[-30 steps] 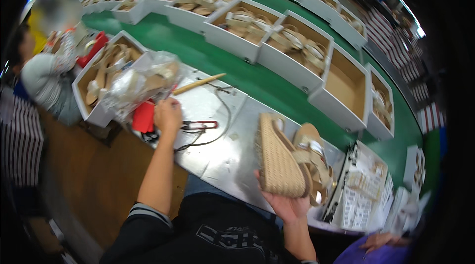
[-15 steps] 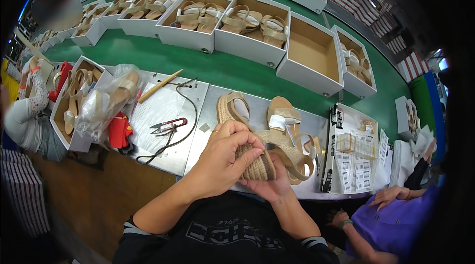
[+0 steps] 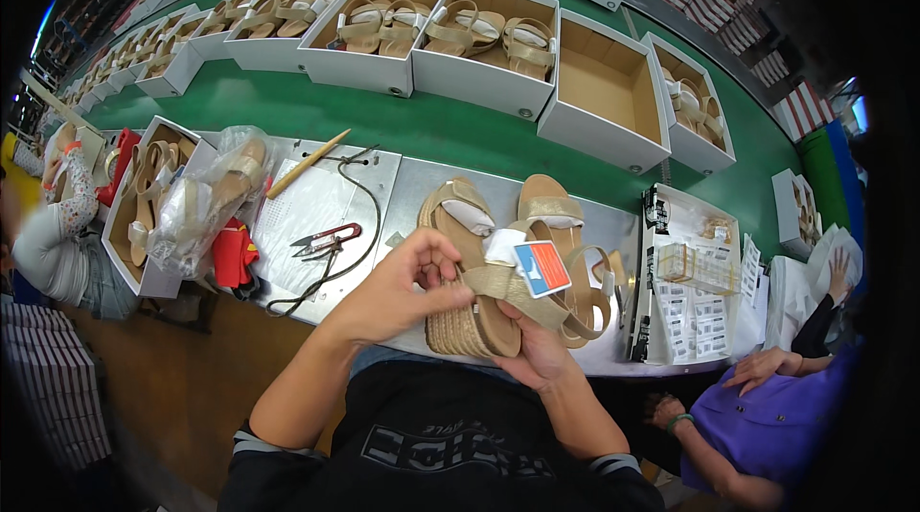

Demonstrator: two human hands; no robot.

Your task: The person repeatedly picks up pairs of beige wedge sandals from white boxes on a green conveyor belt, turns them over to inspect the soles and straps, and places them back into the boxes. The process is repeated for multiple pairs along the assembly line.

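A gold wedge sandal with a woven rope sole is tilted over the table's front edge, insole up. My right hand grips it at the heel, fingers partly hidden beneath. Half curled beside the ankle strap, my left hand has thumb and fingers apart, and the thumb tip touches the strap. An orange and blue hang tag lies across the strap, next to white wrapping. The matching sandal lies just to the right, partly covered by the held one.
Thread snips, a dark cord and a wooden stick lie left. A label tray stands right. White shoeboxes line the green bench. A co-worker in a purple top sits close on the right.
The sandal has turned from showing its rope side to insole up, bringing the hang tag into sight. My left hand has loosened from the sole and moved slightly left.
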